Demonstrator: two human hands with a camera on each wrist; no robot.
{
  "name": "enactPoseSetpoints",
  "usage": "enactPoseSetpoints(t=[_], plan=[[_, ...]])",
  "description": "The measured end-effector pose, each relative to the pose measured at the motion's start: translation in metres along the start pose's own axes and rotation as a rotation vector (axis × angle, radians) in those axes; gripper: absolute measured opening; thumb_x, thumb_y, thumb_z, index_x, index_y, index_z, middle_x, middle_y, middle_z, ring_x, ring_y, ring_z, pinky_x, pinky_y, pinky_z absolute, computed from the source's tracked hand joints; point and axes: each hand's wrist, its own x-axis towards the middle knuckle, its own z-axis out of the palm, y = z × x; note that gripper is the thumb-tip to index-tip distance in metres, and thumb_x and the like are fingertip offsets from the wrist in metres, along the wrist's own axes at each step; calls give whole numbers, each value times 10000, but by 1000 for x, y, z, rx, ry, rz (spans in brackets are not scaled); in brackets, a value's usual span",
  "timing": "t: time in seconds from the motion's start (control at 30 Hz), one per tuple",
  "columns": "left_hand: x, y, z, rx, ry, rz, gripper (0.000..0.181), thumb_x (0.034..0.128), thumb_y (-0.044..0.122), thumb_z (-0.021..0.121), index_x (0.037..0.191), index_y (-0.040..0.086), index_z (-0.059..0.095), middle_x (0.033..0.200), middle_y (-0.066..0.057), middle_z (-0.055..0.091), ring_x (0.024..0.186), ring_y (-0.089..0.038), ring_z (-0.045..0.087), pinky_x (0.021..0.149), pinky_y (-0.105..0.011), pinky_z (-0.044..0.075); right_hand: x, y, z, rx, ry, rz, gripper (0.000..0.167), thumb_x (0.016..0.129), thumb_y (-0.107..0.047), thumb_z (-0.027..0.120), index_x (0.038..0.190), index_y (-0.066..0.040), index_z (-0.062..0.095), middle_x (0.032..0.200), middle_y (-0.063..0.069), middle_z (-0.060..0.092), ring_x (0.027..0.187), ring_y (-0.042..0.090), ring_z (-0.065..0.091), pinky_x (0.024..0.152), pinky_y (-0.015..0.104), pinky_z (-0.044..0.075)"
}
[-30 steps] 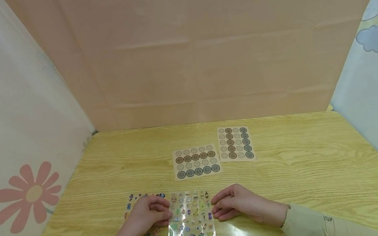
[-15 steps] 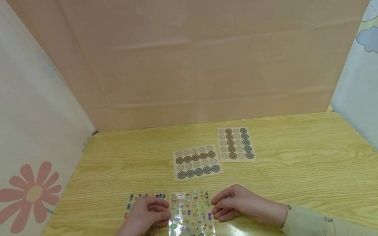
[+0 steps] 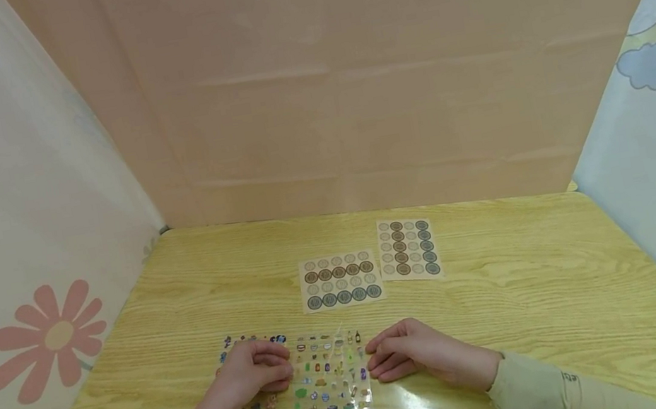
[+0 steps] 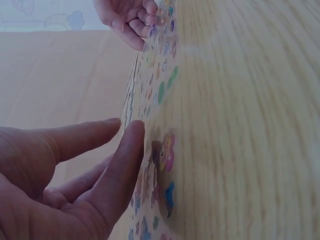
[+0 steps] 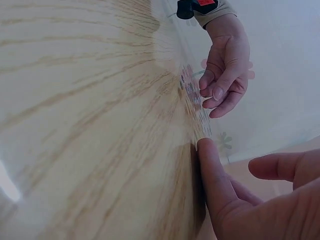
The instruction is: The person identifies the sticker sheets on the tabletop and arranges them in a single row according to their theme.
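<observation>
A clear sticker sheet [image 3: 328, 380] printed with small colourful pictures lies on the table between the two hands in the head view. My left hand [image 3: 256, 377] is at its left edge, and in the left wrist view the thumb and fingertips stand apart with nothing gripped. At the right edge, my right hand [image 3: 412, 354] rests low by the table; its thumb and fingers are apart in the right wrist view, holding nothing. Another sticker sheet [image 3: 271, 403] with figures lies partly hidden beneath the left hand and forearm.
Two paper sheets with rows of round printed stickers lie further back: one sheet [image 3: 341, 281] near the middle, another sheet [image 3: 409, 249] to its right. Behind the wooden table [image 3: 540, 285] stands a plain tan backdrop [image 3: 335, 89]. Patterned curtains flank both sides.
My left hand has shifted slightly left, off the clear sheet's edge. The glare on that sheet has shrunk as it settled flatter. The right hand has barely moved.
</observation>
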Motion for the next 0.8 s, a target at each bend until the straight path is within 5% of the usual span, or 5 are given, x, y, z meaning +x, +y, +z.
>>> enactPoseSetpoints(t=[0.53, 0.8], plan=[[0, 2, 0, -10, -21, 14, 341, 830, -32, 703, 1116, -158, 569, 904, -173, 664, 807, -320, 681, 726, -398, 581, -2, -1, 1, 23, -27, -16, 352, 900, -48, 517, 1168, 178, 542, 1015, 279, 655, 864, 289, 687, 805, 392, 561], [3, 2, 4, -43, -85, 11, 331, 849, -19, 688, 1125, -157, 566, 921, -175, 659, 847, -315, 675, 770, -397, 572, -2, 0, 1, 43, -28, -14, 357, 908, -49, 510, 1179, 180, 536, 1024, 288, 651, 868, 288, 688, 808, 392, 559]])
